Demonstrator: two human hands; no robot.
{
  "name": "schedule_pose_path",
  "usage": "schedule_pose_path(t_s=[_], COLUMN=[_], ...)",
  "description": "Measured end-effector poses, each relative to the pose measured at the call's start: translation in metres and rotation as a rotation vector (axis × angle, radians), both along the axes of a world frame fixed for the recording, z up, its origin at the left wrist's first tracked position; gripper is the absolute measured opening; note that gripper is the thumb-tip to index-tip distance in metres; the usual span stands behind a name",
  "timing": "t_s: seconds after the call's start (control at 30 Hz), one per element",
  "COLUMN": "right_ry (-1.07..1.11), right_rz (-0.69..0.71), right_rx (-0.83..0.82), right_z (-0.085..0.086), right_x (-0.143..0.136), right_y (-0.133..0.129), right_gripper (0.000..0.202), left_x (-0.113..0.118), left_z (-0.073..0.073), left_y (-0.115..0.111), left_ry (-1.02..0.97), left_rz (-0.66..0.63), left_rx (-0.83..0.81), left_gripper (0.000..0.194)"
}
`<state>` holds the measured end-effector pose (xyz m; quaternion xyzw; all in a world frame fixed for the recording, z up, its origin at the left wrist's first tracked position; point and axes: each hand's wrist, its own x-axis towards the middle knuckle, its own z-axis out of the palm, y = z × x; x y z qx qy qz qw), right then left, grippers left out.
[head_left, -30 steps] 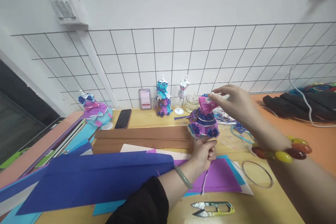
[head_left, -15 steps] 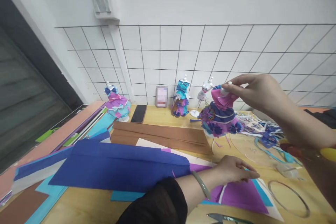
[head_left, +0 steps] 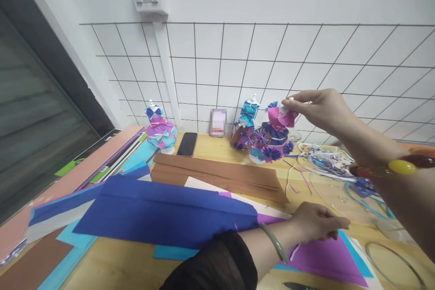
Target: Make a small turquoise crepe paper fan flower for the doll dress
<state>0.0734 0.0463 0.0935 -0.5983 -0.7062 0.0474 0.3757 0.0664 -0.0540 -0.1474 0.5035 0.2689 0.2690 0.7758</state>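
My right hand point(head_left: 322, 106) pinches the white neck knob of a miniature dress form point(head_left: 273, 138). This form wears a pink top with a navy, purple and blue skirt trimmed in paper flowers. Its base is at the tabletop, in front of a dress form in turquoise and brown point(head_left: 247, 115), which it partly covers. My left hand point(head_left: 317, 223) is low over a purple paper sheet point(head_left: 328, 260), fingers curled together; whether anything is between them is hidden. Under my left forearm lies a folded dark blue paper sheet point(head_left: 163, 213).
Brown paper point(head_left: 217, 174) lies across the table's middle. Behind it are a black phone point(head_left: 187, 144), a propped card with a blurred face point(head_left: 218, 123) and another dressed form point(head_left: 161, 129). Tangled ribbon scraps point(head_left: 322, 158) lie right. A dark blade point(head_left: 299, 286) shows at the front edge.
My right hand has set the pink-topped dress form back and left, lower against the table, now hiding the white form behind. My left fingers have drawn closer together. The view has shifted slightly.
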Motion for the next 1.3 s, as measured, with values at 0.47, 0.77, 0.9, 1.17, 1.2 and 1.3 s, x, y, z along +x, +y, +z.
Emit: schedule_pose_path(t_s=[0.47,0.77,0.9,1.17,1.2,1.3], right_ry=[0.004,-0.02,-0.043,0.059,0.061,0.069], right_rz=[-0.072,-0.206,-0.186,-0.111,-0.125,-0.122], right_rx=[-0.038,-0.101,-0.125,-0.122,-0.122,-0.114], right_z=[-0.028,-0.038,-0.036,-0.034,-0.035,-0.036], right_x=[0.029,0.045,0.043,0.043,0.044,0.047], right_y=[0.005,0.013,0.014,0.012,0.012,0.014], right_gripper=[0.024,0.027,0.031,0.039,0.039,0.036], left_x=[0.001,-0.003,-0.002,0.001,0.001,0.001], left_z=[0.005,0.01,0.008,0.005,0.005,0.006], left_y=[-0.001,-0.001,-0.001,0.001,0.001,0.002], left_ry=[0.003,0.006,-0.002,0.021,0.027,0.025], left_rz=[0.031,0.035,0.037,0.037,0.036,0.038], left_rx=[-0.044,-0.054,-0.043,-0.024,-0.025,-0.04], left_gripper=[0.041,0.036,0.035,0.032,0.032,0.03])
